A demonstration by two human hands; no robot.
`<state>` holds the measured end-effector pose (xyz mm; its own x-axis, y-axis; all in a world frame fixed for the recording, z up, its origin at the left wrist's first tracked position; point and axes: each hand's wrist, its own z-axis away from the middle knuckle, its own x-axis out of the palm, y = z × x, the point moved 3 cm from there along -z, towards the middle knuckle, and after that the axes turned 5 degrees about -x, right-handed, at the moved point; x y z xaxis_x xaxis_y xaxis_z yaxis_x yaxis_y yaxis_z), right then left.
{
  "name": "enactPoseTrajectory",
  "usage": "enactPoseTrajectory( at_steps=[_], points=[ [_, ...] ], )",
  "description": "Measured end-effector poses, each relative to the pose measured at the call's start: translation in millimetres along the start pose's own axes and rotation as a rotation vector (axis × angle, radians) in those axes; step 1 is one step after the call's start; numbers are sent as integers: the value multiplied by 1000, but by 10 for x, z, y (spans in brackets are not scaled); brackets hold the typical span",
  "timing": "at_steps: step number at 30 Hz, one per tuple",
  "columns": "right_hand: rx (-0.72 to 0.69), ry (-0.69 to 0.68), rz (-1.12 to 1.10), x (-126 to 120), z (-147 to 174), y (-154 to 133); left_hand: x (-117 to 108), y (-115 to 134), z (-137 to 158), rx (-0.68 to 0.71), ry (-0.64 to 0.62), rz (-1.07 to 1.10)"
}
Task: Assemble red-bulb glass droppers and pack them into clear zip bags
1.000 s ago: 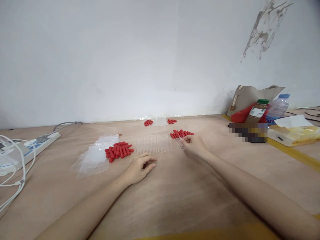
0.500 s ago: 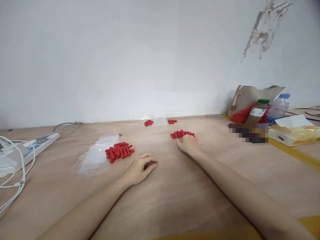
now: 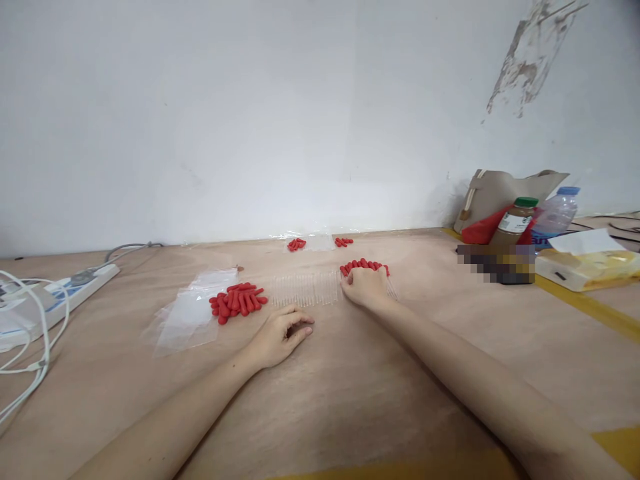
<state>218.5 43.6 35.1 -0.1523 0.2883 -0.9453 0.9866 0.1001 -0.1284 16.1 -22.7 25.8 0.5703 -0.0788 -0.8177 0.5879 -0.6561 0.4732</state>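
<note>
My left hand (image 3: 283, 335) rests on the tabletop, thumb and fingers apart and nothing between them. Just beyond it lies a row of thin clear glass tubes (image 3: 303, 289), side by side. A heap of red rubber bulbs (image 3: 237, 301) sits to the left of that row. My right hand (image 3: 366, 287) is over the right end of the row, fingers bent down and closed; what they grip is hidden. Right behind it are several red bulbs (image 3: 363, 264) lined up, with thin tubes (image 3: 393, 288) showing below them beside the hand, like assembled droppers.
Clear plastic bags (image 3: 187, 320) lie left of the heap. Small groups of red bulbs (image 3: 297, 245) lie by the wall. A power strip (image 3: 95, 280) with white cables is at far left. At right stand a bag (image 3: 490, 190), a green-capped bottle (image 3: 515, 223) and a tissue pack (image 3: 590, 263).
My right hand has shifted slightly left, uncovering tubes on its right side. The left hand stays in place.
</note>
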Motion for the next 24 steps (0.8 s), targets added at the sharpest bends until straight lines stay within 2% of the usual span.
enactPoseTrajectory(
  at_steps=[5,9,11,14,16,19,24],
  points=[
    [74,-140,24,69,-149,-113,-1,11,-5,1,0,0],
    [100,-190,20,115,-231,-175,17,15,16,1,4,-10],
    [94,-196,17,106,-220,-199,-4,-7,31,-1,54,-59],
    [71,-163,16,33,-114,-208,-125,-91,42,-54,203,-255],
    [16,-79,19,-45,5,-190,-242,-173,36,-137,290,-448],
    [-134,54,-33,-123,217,-127,-395,-293,19,-259,347,-708],
    [-374,93,-397,-66,538,9,-463,-421,7,-345,294,-861]
  ],
)
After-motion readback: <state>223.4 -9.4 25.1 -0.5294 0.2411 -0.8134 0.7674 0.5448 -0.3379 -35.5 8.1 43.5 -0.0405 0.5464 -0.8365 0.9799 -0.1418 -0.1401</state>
